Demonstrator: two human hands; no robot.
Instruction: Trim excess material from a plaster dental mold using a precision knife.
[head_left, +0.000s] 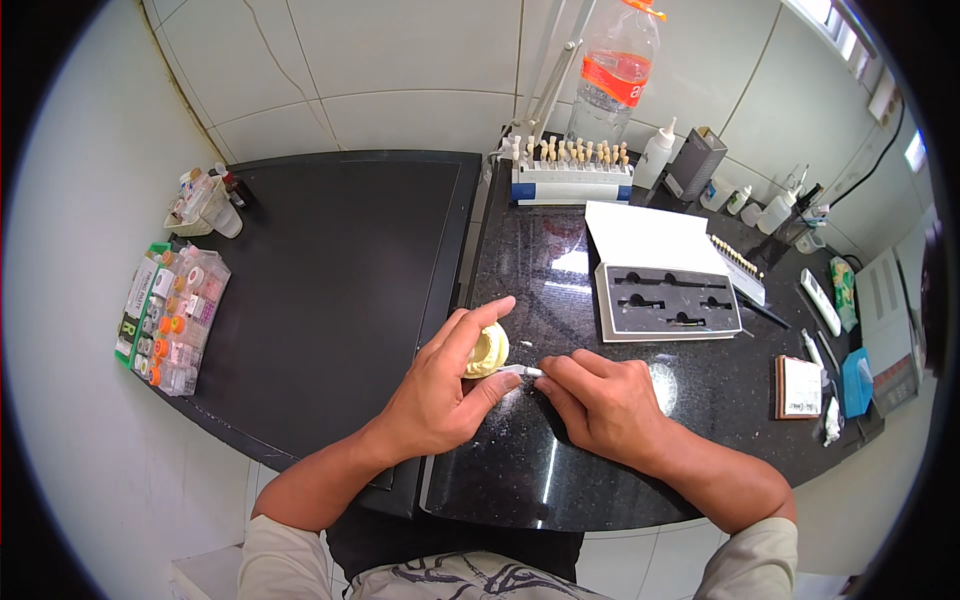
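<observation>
My left hand (445, 385) grips a pale yellow dental cast (488, 351), thumb and forefinger around it, just above the glossy black counter (520, 470). My right hand (598, 400) pinches a thin white tool (522, 370) whose tip points left and touches the cast's lower edge. Both forearms come in from the bottom of the view. White dust lies on the counter under the cast.
An open grey case with tool slots (668, 300) lies behind my right hand, a tooth shade rack (572, 172) and a plastic bottle (615, 70) farther back. A box of small jars (175, 310) sits far left on the matte black surface (330, 290). Small bottles and tools crowd the right.
</observation>
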